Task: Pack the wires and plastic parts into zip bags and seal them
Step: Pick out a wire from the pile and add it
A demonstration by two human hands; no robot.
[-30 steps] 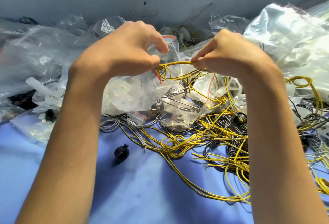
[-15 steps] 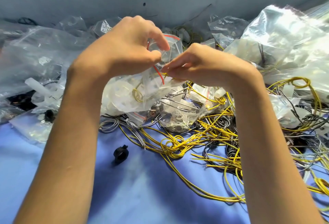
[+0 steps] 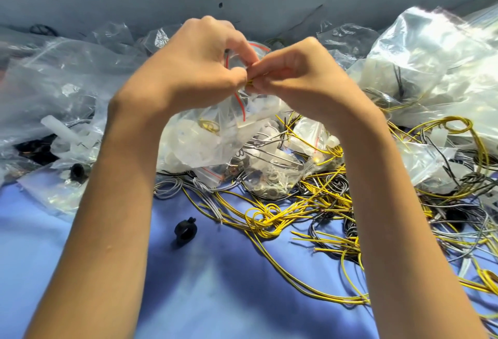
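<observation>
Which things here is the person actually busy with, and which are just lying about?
In hand: left hand pinching the zip bag; right hand pinching a yellow wire at its mouth.
Lying about: loose yellow wires, black plastic ring, filled clear bags, blue table.

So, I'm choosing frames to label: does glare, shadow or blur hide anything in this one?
Head view: glare whitens the big clear bags at right; the arms cast soft shadows on the blue surface; the left hand and right hand cover the mouth of the zip bag, where a yellow wire is pinched; no strong blur.
</observation>
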